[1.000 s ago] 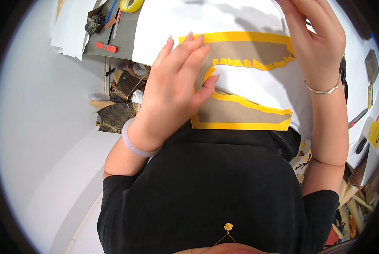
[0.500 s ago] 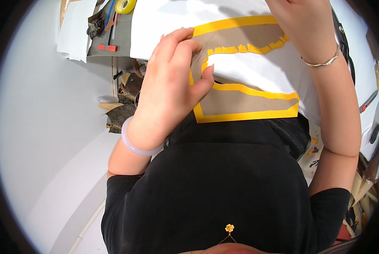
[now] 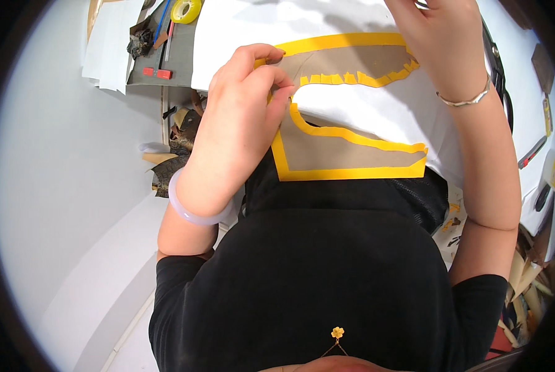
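Observation:
A flat grey-brown piece (image 3: pixel 346 158), U-shaped with yellow tape along its edges, lies partly on the white work surface and reaches over its near edge toward my lap. The tape on the upper inner curve is snipped into small tabs. My left hand (image 3: pixel 243 115) is at the closed left end of the piece, thumb and forefinger pinched together at the inner curve; other fingers rest on its upper left corner. Beyond its upper right end is my right hand (image 3: pixel 442 53). The picture's top edge cuts off its fingers, so what they hold cannot be made out.
At the upper left are a yellow tape roll (image 3: pixel 184 10), a grey mat (image 3: pixel 178 56) with red-ended tools, and white paper (image 3: pixel 110 49). Below them sit dark scraps (image 3: pixel 169 170). A red-and-grey cutter (image 3: pixel 533 152) lies at the right, above more scraps (image 3: pixel 525 279).
My left thumb has drawn up against the forefinger. The taped piece has shifted slightly left, and its upper part slightly downward. My right hand has moved a little left and stays near the top edge.

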### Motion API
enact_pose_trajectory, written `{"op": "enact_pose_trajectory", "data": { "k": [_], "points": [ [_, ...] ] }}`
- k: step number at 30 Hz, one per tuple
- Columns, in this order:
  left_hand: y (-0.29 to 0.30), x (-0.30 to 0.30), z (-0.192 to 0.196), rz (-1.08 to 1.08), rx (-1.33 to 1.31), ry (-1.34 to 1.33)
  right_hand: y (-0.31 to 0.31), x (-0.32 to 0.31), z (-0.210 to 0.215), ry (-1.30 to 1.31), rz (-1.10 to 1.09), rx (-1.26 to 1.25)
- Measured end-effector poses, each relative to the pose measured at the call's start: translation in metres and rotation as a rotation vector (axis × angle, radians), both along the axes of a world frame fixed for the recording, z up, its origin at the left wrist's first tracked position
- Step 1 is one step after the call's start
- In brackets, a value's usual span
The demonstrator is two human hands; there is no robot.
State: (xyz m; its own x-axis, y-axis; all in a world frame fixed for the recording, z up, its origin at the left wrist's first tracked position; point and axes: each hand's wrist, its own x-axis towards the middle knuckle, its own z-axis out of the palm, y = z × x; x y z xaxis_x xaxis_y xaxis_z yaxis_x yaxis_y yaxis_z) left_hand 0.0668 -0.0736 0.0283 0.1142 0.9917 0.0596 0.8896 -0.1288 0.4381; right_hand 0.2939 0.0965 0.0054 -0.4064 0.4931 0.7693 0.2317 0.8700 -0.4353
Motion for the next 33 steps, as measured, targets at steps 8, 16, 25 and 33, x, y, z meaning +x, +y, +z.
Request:
{"op": "enact_pose_trajectory", "data": {
  "k": [8, 16, 25, 33],
  "points": [
    [0.018, -0.032, -0.01, -0.108, 0.139, -0.113, -0.029, 0.013, 0.035, -0.136, -0.168, -0.124],
    [0.031, -0.063, -0.012, -0.087, 0.06, -0.199, 0.011, 0.031, 0.039, -0.369, -0.135, -0.136],
    [0.027, -0.059, -0.016, -0.039, 0.067, -0.085, 0.059, -0.003, 0.03, -0.412, -0.259, -0.228],
    [0.015, -0.052, -0.007, 0.025, 0.155, -0.189, 0.089, -0.04, 0.036, -0.532, -0.296, -0.265]
  ]
}}
